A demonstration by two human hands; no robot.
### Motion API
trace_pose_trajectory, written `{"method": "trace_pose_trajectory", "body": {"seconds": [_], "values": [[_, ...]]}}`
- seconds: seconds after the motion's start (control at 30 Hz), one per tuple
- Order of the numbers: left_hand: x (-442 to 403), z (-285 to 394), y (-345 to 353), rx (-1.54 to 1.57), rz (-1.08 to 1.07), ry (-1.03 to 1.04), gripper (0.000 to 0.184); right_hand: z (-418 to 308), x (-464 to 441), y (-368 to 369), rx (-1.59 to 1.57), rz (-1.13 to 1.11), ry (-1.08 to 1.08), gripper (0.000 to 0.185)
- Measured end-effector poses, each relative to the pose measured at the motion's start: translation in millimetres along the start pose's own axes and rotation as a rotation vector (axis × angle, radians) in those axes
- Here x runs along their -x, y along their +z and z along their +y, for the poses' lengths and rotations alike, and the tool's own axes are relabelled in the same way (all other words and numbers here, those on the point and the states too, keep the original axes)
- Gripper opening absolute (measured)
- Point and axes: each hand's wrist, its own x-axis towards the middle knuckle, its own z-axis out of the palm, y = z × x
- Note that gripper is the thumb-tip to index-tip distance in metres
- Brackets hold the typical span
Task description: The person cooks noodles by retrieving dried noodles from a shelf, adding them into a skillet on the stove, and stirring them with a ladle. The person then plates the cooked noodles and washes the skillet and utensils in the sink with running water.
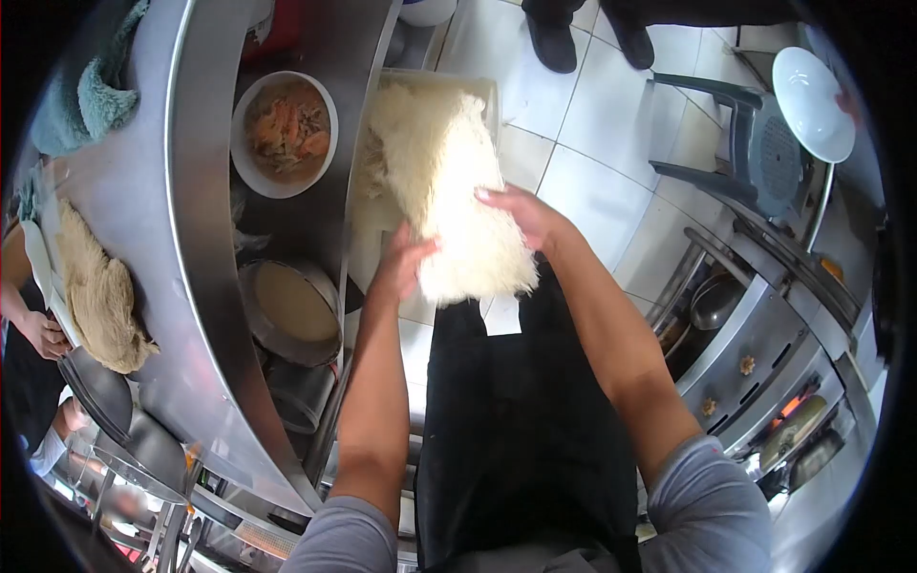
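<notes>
A large, pale, fibrous slab that looks like dry noodles (458,181) hangs between my two hands, partly over a light rectangular tub (487,91). My left hand (406,263) is closed on its lower left edge. On its right edge, my right hand (523,212) grips it with the thumb on top. More of the same pale strands lie in the tub beneath the slab's left side. The slab's middle is washed out by glare.
Left, a steel counter (205,315) carries a tan noodle-like bundle (95,286). Its lower shelf holds a white bowl of orange food (287,134) and a pot of pale liquid (294,301). Another person's hand (46,334) is far left; a grey stool (764,153) stands right.
</notes>
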Motion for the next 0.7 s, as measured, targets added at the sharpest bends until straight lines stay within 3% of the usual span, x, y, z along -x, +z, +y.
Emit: {"method": "trace_pose_trajectory", "body": {"seconds": [0.07,0.13,0.23,0.27,0.33,0.37,0.43,0.53,0.63,0.7], "values": [[-16,30,12,-0.266,0.186,0.081,0.101,-14,-15,5,0.12,0.1,-0.08,0.065],[-50,30,0,-0.306,0.328,0.331,0.103,-22,-26,7,0.235,0.2,-0.158,0.067],[-53,60,34,-0.137,0.166,0.343,0.107,-22,-36,17,0.378,0.132,-0.196,0.074],[-59,60,39,-0.08,0.113,0.345,0.109,-22,-39,24,0.33,0.211,-0.148,0.076],[-79,54,40,-0.387,0.422,0.275,0.11,-24,-43,35,0.287,0.286,-0.104,0.079],[-83,51,40,-0.386,0.421,0.279,0.11,-24,-42,40,0.342,0.356,-0.118,0.082],[-85,43,39,-0.641,0.637,0.468,0.104,-23,-40,42,0.397,0.43,-0.13,0.085],[-80,35,32,-0.55,0.696,0.612,0.095,-19,-42,37,0.419,0.442,-0.13,0.091],[-76,36,25,-0.7,0.752,0.439,0.084,-11,-48,21,0.365,0.425,-0.147,0.095],[-68,35,31,-0.695,0.734,0.438,0.077,-10,-45,23,0.374,0.464,-0.082,0.097]]}}
